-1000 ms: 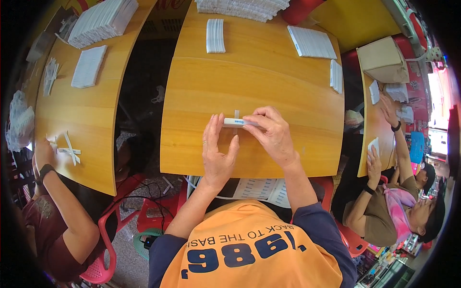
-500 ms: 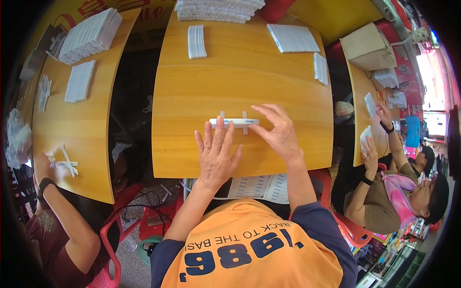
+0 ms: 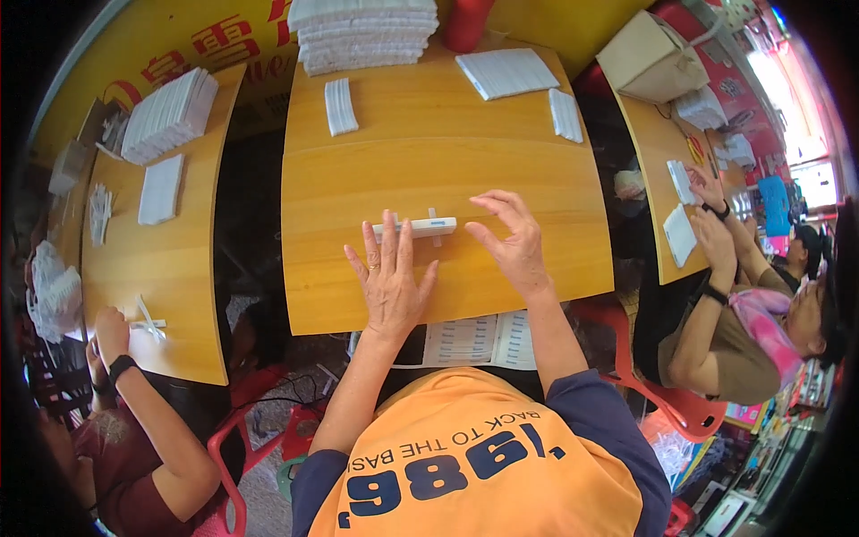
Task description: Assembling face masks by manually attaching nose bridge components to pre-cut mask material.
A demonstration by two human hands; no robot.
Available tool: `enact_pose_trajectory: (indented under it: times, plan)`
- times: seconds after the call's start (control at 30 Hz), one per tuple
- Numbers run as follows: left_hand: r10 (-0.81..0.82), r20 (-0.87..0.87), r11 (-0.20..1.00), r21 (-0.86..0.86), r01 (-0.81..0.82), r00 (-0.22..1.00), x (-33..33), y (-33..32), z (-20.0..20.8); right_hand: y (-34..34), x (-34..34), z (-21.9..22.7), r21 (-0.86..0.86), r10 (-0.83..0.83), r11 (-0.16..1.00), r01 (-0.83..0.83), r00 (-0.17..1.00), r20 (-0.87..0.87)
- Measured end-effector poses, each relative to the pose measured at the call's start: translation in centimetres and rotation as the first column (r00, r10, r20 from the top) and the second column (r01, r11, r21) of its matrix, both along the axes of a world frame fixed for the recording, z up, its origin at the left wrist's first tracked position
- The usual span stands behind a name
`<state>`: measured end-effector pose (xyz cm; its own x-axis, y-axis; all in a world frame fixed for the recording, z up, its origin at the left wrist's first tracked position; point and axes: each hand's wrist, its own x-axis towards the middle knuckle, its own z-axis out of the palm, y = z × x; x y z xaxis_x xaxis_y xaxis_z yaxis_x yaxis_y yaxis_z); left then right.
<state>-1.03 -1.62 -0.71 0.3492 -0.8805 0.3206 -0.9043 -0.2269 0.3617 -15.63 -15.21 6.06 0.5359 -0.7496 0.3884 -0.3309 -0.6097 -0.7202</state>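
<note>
A slim white bar-shaped piece (image 3: pixel 433 228) with small blue print lies on the wooden table before me. A pale strip (image 3: pixel 434 214) crosses beneath it and sticks out on both sides. My left hand (image 3: pixel 391 285) lies flat over the left part of the piece, fingers spread, hiding that end. Just right of its free end, my right hand (image 3: pixel 514 242) hovers with thumb and fingers apart, holding nothing. Below the table's front edge, sheets with rows of blue labels (image 3: pixel 477 341) rest near my lap.
At the table's far side stand a tall stack of white bundles (image 3: pixel 362 36), a small white bundle (image 3: pixel 340 106), a wider one (image 3: pixel 506 72) and a narrow one (image 3: pixel 565 115). People work at side tables to the left (image 3: pixel 170 295) and right (image 3: pixel 649 170).
The white piece has turned slightly and shifted left under my left hand, which now covers more of it. My right hand has drawn away from its right end. The view has shifted.
</note>
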Motion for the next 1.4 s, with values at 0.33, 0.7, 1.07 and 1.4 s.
enact_pose_trajectory:
  times: [0.33, 0.7, 1.07, 1.4]
  plan:
    - [-0.289, 0.26, 0.956, 0.032, 0.291, 0.921, 4.2, -4.9, 5.3, 3.3, -9.1, -2.0, 0.19, -0.318, 0.938, 0.29, 0.938, 0.138]
    - [-0.32, 0.233, 0.946, 0.141, 0.294, 0.918, 2.4, -6.5, 5.4, 3.7, -12.6, -2.2, 0.211, -0.384, 0.916, 0.342, 0.899, 0.211]
    - [-0.319, -0.16, 0.818, 0.453, 0.356, 0.934, 3.9, -8.2, 4.3, 4.4, -13.2, -4.2, 0.391, -0.435, 0.862, 0.324, 0.869, 0.238]
    - [-0.346, 0.007, 0.907, -0.253, 0.336, 0.938, 2.3, -1.5, 3.8, 3.9, -14.0, -4.3, 0.366, -0.41, 0.877, 0.311, 0.882, 0.233]
